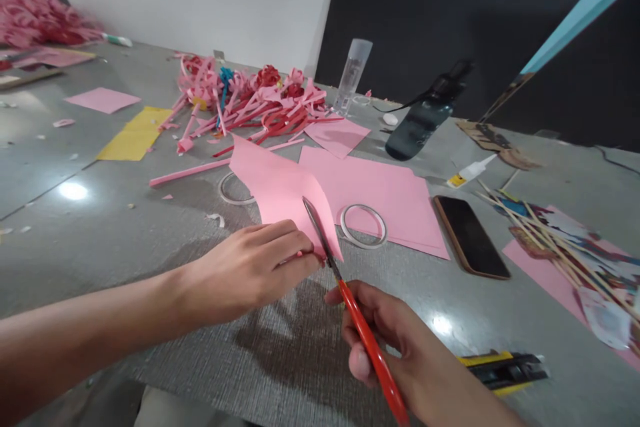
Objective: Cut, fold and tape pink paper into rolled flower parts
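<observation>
My left hand point(265, 263) pinches the near edge of a pink paper sheet point(280, 180), which curves up off the table. In my right hand point(385, 327) is a pair of scissors point(367, 333) with red handles. One dark blade lies over the right part of the sheet, pointing away from me; the other blade is mostly hidden by the paper. Behind and right of the sheet lie more pink paper sheets point(370, 187), with a roll of thin white tape point(364, 226) on their near edge. A second tape roll point(231, 188) is partly covered by the held sheet.
Pink and red paper strips and flowers point(270, 100) pile up at the back. A clear bottle point(351, 77), a dark bottle point(423, 120), a glue bottle point(470, 171) and a phone point(471, 237) stand or lie to the right. A yellow-black cutter point(510, 370) lies near right.
</observation>
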Action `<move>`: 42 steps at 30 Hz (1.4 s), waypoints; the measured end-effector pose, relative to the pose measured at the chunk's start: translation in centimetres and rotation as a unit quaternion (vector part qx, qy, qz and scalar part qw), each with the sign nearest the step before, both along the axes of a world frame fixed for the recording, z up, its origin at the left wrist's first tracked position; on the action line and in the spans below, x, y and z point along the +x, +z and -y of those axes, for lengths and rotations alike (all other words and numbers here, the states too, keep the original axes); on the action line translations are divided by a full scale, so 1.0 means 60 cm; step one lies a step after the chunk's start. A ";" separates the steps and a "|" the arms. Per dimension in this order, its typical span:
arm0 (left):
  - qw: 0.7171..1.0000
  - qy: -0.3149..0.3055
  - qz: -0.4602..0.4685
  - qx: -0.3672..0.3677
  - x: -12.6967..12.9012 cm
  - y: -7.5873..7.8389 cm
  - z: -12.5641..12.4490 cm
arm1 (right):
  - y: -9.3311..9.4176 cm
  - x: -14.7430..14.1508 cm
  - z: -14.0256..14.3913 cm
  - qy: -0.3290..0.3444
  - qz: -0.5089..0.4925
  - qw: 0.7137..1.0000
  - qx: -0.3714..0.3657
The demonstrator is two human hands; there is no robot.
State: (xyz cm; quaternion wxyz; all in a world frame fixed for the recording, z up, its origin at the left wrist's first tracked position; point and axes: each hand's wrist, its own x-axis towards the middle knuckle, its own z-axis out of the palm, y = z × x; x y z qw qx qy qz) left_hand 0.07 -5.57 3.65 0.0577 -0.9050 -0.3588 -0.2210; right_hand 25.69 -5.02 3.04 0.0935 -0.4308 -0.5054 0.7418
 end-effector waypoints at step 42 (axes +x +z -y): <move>0.909 0.149 0.344 -0.184 -0.028 -0.058 -0.085 | -0.011 0.013 -0.050 -0.145 -0.191 0.965 -0.103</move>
